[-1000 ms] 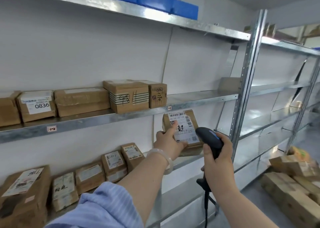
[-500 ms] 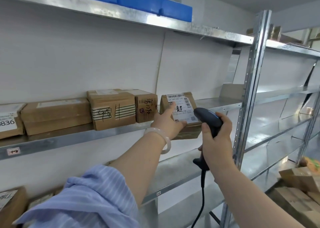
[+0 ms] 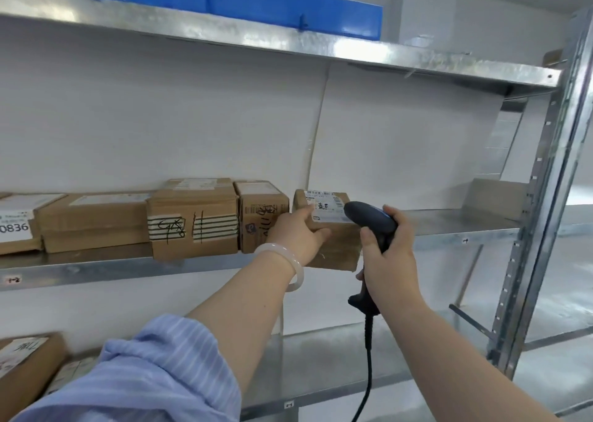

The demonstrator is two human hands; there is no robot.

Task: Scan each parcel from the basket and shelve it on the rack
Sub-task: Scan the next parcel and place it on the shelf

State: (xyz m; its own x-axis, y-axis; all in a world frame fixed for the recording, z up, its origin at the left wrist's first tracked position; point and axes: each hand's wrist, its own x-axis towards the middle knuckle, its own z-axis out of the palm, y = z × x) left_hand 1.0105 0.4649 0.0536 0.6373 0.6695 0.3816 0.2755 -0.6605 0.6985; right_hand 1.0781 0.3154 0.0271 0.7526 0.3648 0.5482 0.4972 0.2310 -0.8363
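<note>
Parcel at front lip of rack shelf, label up. L hand grips it, fingers curled over its left top corner & front face. Just left of those fingers: marked box. Right of them, R hand clenched round scanner grip, scanner head beside label.

Parcel storeroom: a galvanised steel shelving rack holds labelled brown cardboard parcels on its middle shelf and blue plastic bins on top; a black corded barcode scanner is before it.
</note>
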